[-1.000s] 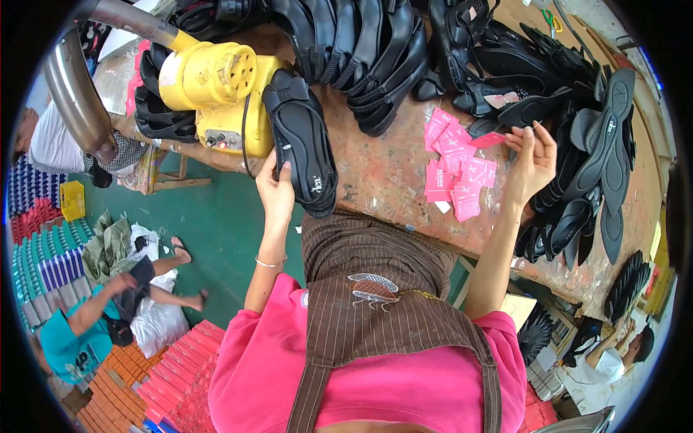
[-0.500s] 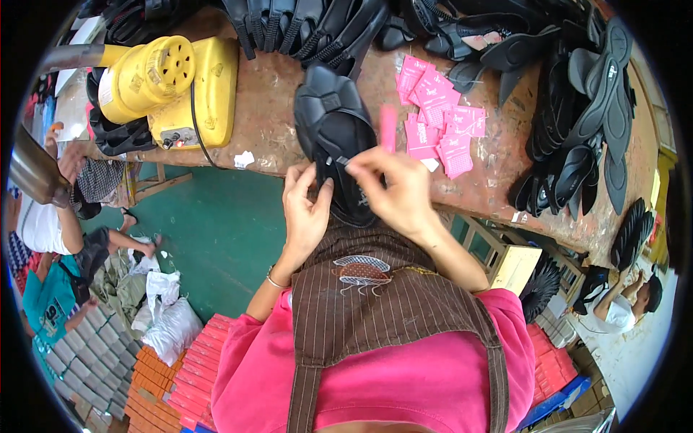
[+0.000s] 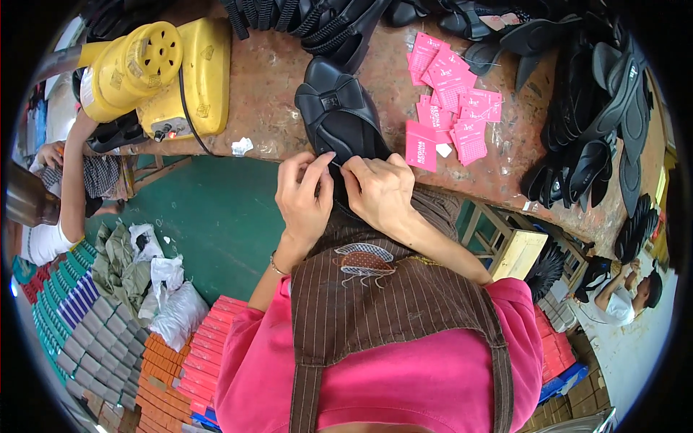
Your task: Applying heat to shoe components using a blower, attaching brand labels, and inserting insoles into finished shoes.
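Note:
A black flat shoe (image 3: pixel 343 119) with a bow on its toe lies at the table's near edge, heel toward me. At its heel end, my left hand (image 3: pixel 307 195) pinches thumb and forefinger together by the shoe's left rim. My right hand (image 3: pixel 379 187) has its fingers curled and pressed together on the right side, close to the left fingertips. A small thin bit shows between the two hands; its kind cannot be made out. Right of the shoe, several pink paper tags (image 3: pixel 473 143) lie in a loose pile.
A yellow machine (image 3: pixel 195 94) with a cord stands on the table (image 3: pixel 267 79) at left. Black shoes (image 3: pixel 350 43) line the back; more shoes and insoles (image 3: pixel 577 169) heap at right. A co-worker's arm (image 3: pixel 72 180) reaches in at left. Stacked boxes (image 3: pixel 162 368) and white sacks (image 3: pixel 180 314) are on the floor.
My right hand has come down and closed in beside the left at the heel. A blurred pink tag near it now rests at the pile's near edge. The co-worker's arm extends toward the machine.

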`<state>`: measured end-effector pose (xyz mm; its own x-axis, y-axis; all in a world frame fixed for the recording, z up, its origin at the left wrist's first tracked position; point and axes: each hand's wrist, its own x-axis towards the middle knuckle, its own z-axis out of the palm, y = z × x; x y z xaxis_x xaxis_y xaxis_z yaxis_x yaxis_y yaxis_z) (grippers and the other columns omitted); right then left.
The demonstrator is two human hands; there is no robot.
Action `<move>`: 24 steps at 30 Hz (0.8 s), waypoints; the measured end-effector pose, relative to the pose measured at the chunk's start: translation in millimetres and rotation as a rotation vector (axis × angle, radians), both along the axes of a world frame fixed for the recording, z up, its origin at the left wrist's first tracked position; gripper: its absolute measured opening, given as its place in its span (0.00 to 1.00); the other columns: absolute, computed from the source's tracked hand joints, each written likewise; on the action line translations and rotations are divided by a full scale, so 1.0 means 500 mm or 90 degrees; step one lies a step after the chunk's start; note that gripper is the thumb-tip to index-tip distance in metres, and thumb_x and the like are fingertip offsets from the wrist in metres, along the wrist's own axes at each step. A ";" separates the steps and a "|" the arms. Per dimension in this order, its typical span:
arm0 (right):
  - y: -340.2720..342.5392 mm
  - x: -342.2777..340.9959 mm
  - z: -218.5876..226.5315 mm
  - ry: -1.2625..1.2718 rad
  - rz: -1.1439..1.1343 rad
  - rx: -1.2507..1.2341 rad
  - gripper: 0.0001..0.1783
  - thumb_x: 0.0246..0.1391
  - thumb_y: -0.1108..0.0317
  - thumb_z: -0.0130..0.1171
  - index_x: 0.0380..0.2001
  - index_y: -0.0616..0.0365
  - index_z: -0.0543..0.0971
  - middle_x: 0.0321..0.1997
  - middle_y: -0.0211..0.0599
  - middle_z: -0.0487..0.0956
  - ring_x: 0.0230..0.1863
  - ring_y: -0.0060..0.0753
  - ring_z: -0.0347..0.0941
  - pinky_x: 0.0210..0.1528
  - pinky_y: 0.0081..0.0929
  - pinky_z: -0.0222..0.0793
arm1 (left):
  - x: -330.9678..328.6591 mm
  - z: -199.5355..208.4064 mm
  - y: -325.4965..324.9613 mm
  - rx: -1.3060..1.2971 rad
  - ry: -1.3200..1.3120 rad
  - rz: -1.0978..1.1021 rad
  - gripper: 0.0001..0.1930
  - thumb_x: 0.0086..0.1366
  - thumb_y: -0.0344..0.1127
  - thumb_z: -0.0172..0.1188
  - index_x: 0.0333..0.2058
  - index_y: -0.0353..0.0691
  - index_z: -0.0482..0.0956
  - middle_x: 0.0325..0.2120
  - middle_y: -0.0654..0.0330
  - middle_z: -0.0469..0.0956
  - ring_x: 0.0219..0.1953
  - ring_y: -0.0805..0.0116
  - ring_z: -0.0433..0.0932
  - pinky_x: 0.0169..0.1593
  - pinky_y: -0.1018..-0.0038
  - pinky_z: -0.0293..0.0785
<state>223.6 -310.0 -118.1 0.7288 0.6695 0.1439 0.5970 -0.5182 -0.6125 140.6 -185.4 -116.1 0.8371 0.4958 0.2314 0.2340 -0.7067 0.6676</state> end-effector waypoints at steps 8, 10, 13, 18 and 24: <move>0.013 -0.003 -0.001 -0.018 -0.018 0.016 0.06 0.45 0.72 0.63 0.21 0.52 0.75 0.16 0.30 0.75 0.18 0.32 0.72 0.28 0.30 0.57 | 0.008 -0.009 0.015 -0.094 0.008 -0.032 0.17 0.54 0.20 0.61 0.43 0.38 0.83 0.32 0.55 0.81 0.34 0.58 0.76 0.40 0.68 0.73; 0.013 -0.003 -0.002 -0.013 -0.022 0.012 0.06 0.45 0.72 0.63 0.21 0.52 0.75 0.16 0.30 0.75 0.18 0.31 0.72 0.28 0.30 0.57 | 0.010 -0.007 0.013 -0.112 0.016 -0.019 0.16 0.54 0.20 0.61 0.43 0.38 0.84 0.31 0.55 0.82 0.34 0.58 0.76 0.40 0.68 0.73; 0.012 -0.001 0.001 -0.008 -0.021 0.000 0.06 0.45 0.72 0.64 0.21 0.52 0.75 0.16 0.30 0.75 0.18 0.31 0.72 0.28 0.30 0.57 | 0.009 -0.008 0.011 -0.113 0.026 -0.001 0.16 0.54 0.20 0.62 0.43 0.38 0.84 0.31 0.55 0.82 0.34 0.59 0.76 0.40 0.68 0.73; 0.012 0.001 0.003 0.005 -0.024 0.015 0.06 0.45 0.72 0.64 0.22 0.52 0.76 0.17 0.29 0.75 0.19 0.31 0.72 0.28 0.30 0.57 | 0.012 -0.009 0.012 -0.086 0.015 -0.005 0.17 0.53 0.21 0.63 0.43 0.39 0.85 0.30 0.57 0.82 0.33 0.60 0.76 0.40 0.69 0.73; 0.020 0.002 0.009 -0.012 -0.015 0.001 0.06 0.45 0.72 0.64 0.21 0.52 0.76 0.17 0.29 0.74 0.19 0.32 0.71 0.28 0.31 0.57 | 0.013 -0.007 0.013 -0.082 0.019 0.001 0.16 0.53 0.21 0.64 0.42 0.39 0.85 0.29 0.57 0.82 0.32 0.61 0.75 0.39 0.70 0.72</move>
